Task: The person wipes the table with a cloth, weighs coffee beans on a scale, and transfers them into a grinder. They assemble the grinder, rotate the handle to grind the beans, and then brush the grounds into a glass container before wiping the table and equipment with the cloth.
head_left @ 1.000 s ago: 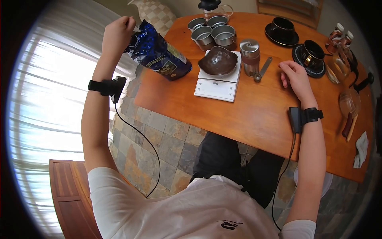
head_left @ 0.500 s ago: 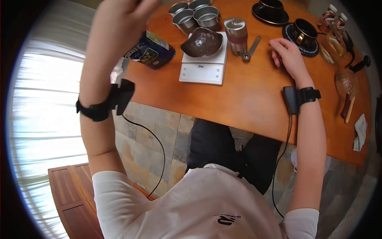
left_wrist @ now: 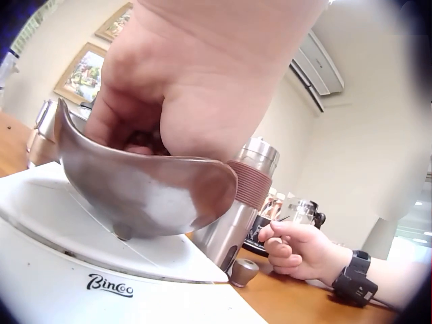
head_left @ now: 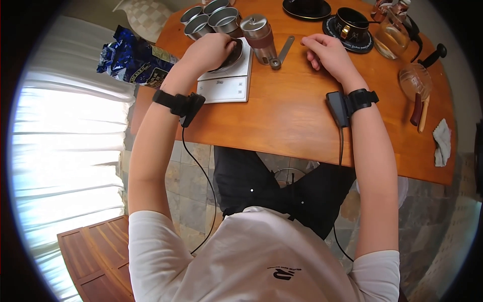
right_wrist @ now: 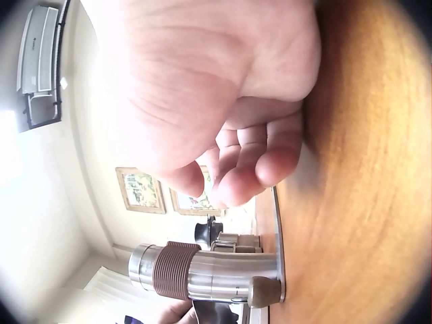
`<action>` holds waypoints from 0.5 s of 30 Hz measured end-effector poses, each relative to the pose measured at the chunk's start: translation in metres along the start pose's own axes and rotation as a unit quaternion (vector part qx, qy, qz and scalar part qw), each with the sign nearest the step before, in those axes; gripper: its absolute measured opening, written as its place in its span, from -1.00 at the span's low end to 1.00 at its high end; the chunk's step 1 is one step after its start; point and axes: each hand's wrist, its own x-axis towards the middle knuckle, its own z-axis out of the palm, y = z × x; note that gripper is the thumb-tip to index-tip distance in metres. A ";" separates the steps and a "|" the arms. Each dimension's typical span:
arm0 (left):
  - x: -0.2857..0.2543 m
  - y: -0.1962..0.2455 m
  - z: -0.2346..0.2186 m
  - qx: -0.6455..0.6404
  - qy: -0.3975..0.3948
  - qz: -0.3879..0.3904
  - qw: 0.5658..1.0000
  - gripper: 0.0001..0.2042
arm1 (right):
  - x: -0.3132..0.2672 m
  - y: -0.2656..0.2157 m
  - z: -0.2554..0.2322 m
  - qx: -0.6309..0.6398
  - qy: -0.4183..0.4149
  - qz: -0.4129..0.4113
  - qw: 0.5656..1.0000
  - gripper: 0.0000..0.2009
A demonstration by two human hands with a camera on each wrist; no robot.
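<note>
My left hand (head_left: 207,54) reaches down over a dark brown bowl (left_wrist: 145,192), its curled fingers inside the rim in the left wrist view. Small dark pieces that look like coffee beans show among those fingers. The bowl stands on a white scale (head_left: 225,89). Left of it leans a blue foil bag (head_left: 132,61), its top crumpled. My right hand (head_left: 329,54) rests on the table with fingers loosely curled and nothing in them. Nearest to it lies a metal measuring spoon (head_left: 286,52), beside a steel hand grinder (head_left: 260,40) with a brown band.
Several metal cups (head_left: 216,20) stand behind the scale. To the right are a black cup (head_left: 350,22) on a saucer, a glass pot (head_left: 391,39), a glass vessel with a handle (head_left: 416,80) and a white cloth (head_left: 442,143). The wooden table's (head_left: 282,133) near edge lies before my lap.
My left hand has moved right from the blue bag's top to the bowl. The head view has shifted. My right hand stays where it was on the table.
</note>
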 end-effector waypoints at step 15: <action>-0.006 -0.005 -0.027 -0.016 -0.016 0.018 1.000 -0.81 | 0.004 0.004 -0.003 -0.001 0.000 0.003 1.000 -0.71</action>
